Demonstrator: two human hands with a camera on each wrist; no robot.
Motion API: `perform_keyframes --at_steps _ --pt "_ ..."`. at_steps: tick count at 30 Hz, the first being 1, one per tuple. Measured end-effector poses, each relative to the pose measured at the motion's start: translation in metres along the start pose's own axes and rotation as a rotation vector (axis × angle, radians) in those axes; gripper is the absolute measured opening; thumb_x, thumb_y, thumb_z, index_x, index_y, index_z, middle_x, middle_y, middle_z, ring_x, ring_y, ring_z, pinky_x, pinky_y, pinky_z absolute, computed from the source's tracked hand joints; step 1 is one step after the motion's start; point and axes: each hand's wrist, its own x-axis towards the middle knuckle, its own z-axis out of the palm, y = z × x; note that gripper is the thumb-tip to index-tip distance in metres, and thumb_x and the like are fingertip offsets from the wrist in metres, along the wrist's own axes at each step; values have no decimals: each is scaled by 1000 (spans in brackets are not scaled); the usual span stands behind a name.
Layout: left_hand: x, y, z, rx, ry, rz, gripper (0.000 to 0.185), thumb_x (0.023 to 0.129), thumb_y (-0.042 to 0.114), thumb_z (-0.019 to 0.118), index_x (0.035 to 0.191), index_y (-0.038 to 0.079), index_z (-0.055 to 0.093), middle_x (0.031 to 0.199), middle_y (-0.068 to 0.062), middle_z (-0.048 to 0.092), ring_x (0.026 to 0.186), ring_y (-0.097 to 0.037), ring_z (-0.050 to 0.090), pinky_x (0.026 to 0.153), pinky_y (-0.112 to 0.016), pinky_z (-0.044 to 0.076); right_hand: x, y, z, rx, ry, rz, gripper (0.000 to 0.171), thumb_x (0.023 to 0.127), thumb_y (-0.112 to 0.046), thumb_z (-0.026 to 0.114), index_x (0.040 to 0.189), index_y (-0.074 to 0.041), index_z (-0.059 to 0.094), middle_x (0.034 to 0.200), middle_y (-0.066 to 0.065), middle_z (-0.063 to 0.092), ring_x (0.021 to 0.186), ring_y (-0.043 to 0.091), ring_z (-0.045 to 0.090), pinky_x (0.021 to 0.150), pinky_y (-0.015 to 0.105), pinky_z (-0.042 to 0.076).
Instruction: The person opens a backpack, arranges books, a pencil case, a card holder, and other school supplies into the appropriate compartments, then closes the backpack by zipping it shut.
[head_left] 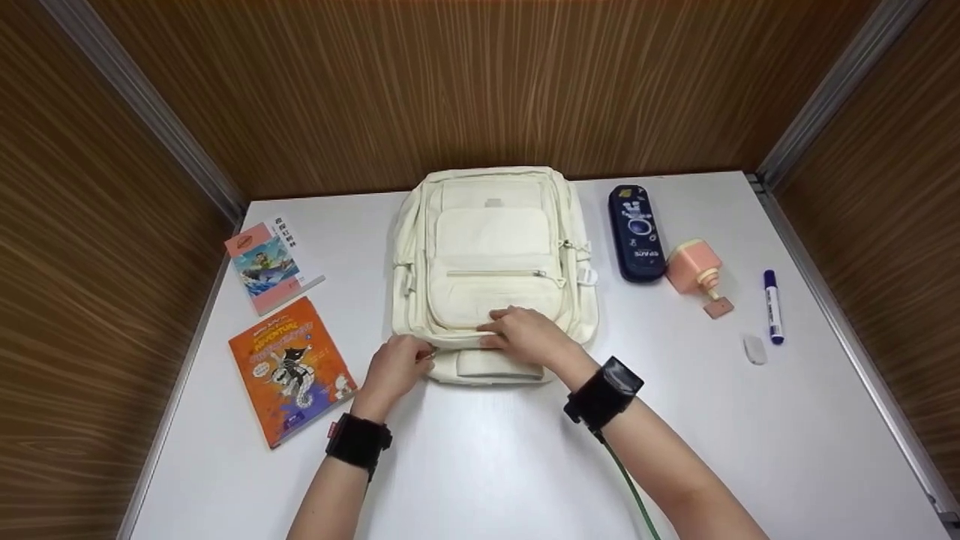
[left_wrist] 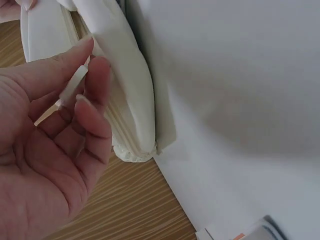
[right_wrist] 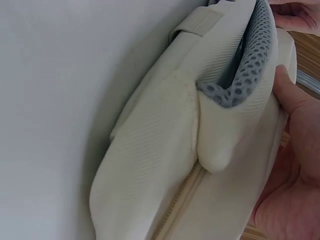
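Note:
A cream backpack (head_left: 495, 232) lies flat on the white table, its front pocket facing up. At its near left corner my left hand (head_left: 394, 367) pinches a pale zipper pull (left_wrist: 75, 82) between thumb and fingertips; the zipper track runs along the bag beside it. My right hand (head_left: 529, 337) grips the bag's near edge, fingers over the front panel and thumb (right_wrist: 287, 90) against the edge. Grey mesh padding (right_wrist: 245, 75) and another stretch of zipper (right_wrist: 180, 200) show in the right wrist view. Part of the right fingers is hidden behind the bag there.
On the left lie an orange comic book (head_left: 292, 371) and a smaller pink-and-white book (head_left: 274, 262). Right of the bag are a dark blue pencil case (head_left: 637, 234), a pink cube-shaped object (head_left: 694, 266), a white eraser (head_left: 754, 349) and a marker (head_left: 774, 307). Wood-grain panels (head_left: 480, 90) enclose the table.

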Motion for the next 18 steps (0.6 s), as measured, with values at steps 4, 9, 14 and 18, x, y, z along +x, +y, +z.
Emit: perform_keyframes --at_steps 4,9,14,18 --pt "-1 2 5 5 65 -1 10 80 6 79 74 13 74 75 4 66 71 -18 61 61 -38 47 -2 1 0 -17 3 9 36 99 -38 56 123 -14 70 131 18 60 115 35 59 101 49 42" --pt "0 7 10 53 121 17 7 82 11 78 77 15 76 78 2 69 72 -22 65 59 -42 49 -7 4 -2 -9 20 48 35 100 -37 56 123 -15 70 131 18 60 116 38 58 101 52 42" --pt "1 12 19 84 161 24 8 84 13 77 77 16 76 79 2 69 70 -21 66 56 -42 49 -13 8 -4 19 13 76 35 100 -36 56 124 -14 69 132 18 59 121 39 55 105 54 37" --pt "-1 16 29 109 216 22 6 82 12 78 77 15 76 78 1 68 70 -24 66 55 -43 50 -16 9 -5 39 3 98 35 100 -36 56 124 -14 69 134 18 57 125 41 51 105 56 35"
